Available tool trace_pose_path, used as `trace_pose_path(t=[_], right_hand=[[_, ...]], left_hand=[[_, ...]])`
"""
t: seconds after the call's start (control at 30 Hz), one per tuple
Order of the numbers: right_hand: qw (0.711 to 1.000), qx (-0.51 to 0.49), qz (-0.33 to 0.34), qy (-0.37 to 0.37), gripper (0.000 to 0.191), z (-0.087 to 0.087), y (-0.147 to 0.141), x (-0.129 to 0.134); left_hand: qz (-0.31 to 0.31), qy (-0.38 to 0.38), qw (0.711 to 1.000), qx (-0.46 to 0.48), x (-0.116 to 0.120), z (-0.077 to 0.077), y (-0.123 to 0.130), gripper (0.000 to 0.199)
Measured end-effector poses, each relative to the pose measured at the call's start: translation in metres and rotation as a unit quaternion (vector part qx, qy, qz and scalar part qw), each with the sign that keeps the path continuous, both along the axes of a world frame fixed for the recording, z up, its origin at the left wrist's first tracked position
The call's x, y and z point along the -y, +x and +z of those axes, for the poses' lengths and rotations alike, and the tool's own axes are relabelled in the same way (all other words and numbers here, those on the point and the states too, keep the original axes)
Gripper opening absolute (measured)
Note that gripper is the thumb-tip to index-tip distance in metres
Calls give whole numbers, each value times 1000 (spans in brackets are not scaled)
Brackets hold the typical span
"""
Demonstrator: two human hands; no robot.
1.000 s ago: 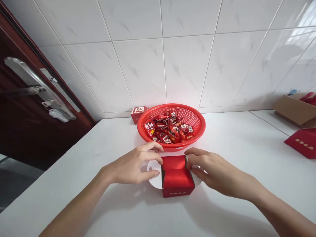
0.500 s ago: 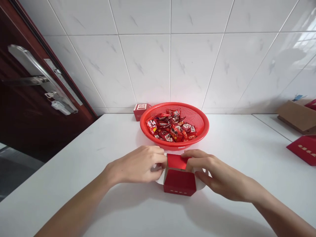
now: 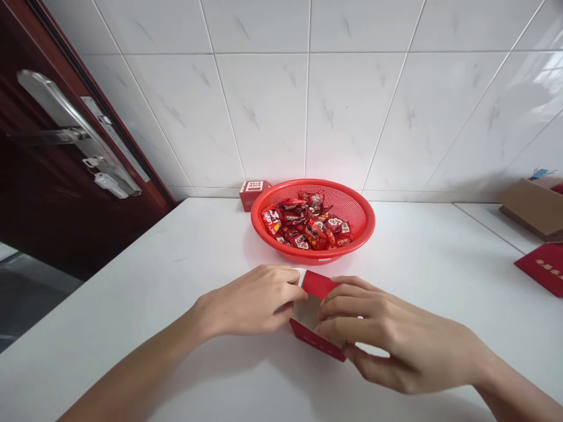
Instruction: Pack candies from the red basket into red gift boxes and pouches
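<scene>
- On the counter (image 3: 211,375), the box (image 3: 317,341), askew with its mouth upward, sits between my two hands, just in front of the basket (image 3: 313,254).
- Left hand (image 3: 259,302): fingers bent over the box's left side, touching it; whether they pinch the card I cannot tell from this view.
- Right hand (image 3: 391,334): fingers spread and reaching into the mouth, thumb outside near the front right corner; the hand covers that wall, so I cannot tell whether it grips.
- Chief risk, as I judge it: creasing. The walls look like thin card, and fingers pressing from inside could bow one outward.
- Second risk: skidding. The counter looks smooth and the box light, so unequal pushes from my two hands could swing it round.
- Third risk: the back flap (image 3: 317,283), close to the right fingers, might be snagged and bent.
- Fourth risk: a backward knock against the basket could jolt the sweets (image 3: 308,225) heaped in it.
</scene>
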State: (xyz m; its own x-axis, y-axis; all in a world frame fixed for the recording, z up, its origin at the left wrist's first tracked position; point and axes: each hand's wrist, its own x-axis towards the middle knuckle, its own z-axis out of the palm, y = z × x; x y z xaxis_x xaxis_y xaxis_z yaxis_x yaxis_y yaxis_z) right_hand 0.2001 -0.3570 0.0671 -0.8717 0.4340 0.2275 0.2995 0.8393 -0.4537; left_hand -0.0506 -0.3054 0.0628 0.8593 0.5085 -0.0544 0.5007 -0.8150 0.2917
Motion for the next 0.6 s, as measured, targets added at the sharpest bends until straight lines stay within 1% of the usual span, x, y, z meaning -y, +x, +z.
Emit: trace_pose_path(t=[0.07, 0.13, 0.17, 0.27, 0.37, 0.43, 0.5, 0.6], right_hand=[[1000, 11, 3, 4, 32, 2, -1, 2], [999, 36, 2, 26, 35, 4, 0, 3], [998, 50, 1, 40, 38, 4, 0, 4], [993, 82, -12, 81, 43, 4, -1, 12], [986, 99, -42, 125, 37, 3, -5, 26], [982, 107, -66, 142, 30, 3, -9, 33], [981, 120, -70, 136, 25, 2, -11, 37], [986, 135, -37, 92, 25, 0, -10, 33]], left_hand=[[-2, -27, 999, 19, 1, 3, 2, 16], [9, -59, 998, 33, 2, 7, 5, 10], [18, -74, 996, 35, 2, 8, 6, 17], [44, -93, 994, 25, 5, 7, 10, 48], [56, -65, 996, 24, 8, 0, 12, 76], [53, -29, 997, 38, 10, -5, 12, 88], [40, 4, 998, 55, 12, -8, 12, 89], [-5, 33, 996, 86, 14, -9, 13, 79]])
